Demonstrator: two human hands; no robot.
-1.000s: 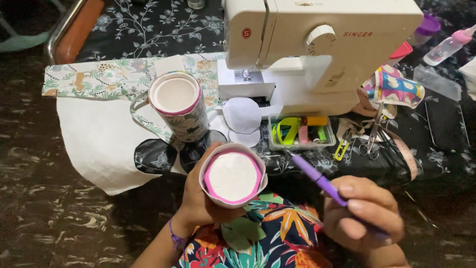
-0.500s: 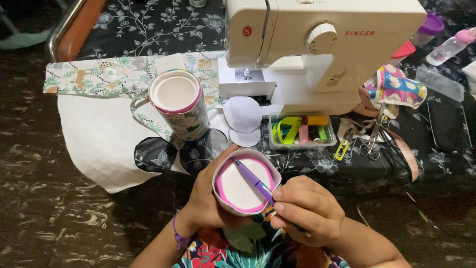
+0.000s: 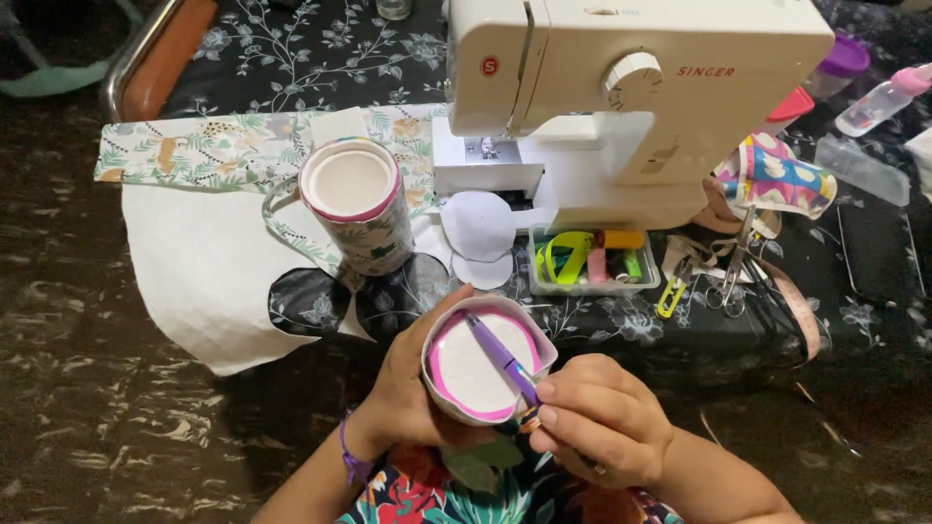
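Round fabric cup (image 3: 482, 371), pink rim, white inside, tilted; purple pen (image 3: 501, 357) tip lying across opening.

Hands: two are seen, left (image 3: 408, 388) and right (image 3: 602, 432).
Fabric cups: two are counted, one held (image 3: 485, 364), one standing (image 3: 354, 199).
Pens: one (image 3: 500, 357).
Sewing machines: one (image 3: 621, 97).
Black fabric circles: two (image 3: 309, 303), (image 3: 403, 291).
White circles: two (image 3: 478, 225).
Bottles: one (image 3: 879, 97).
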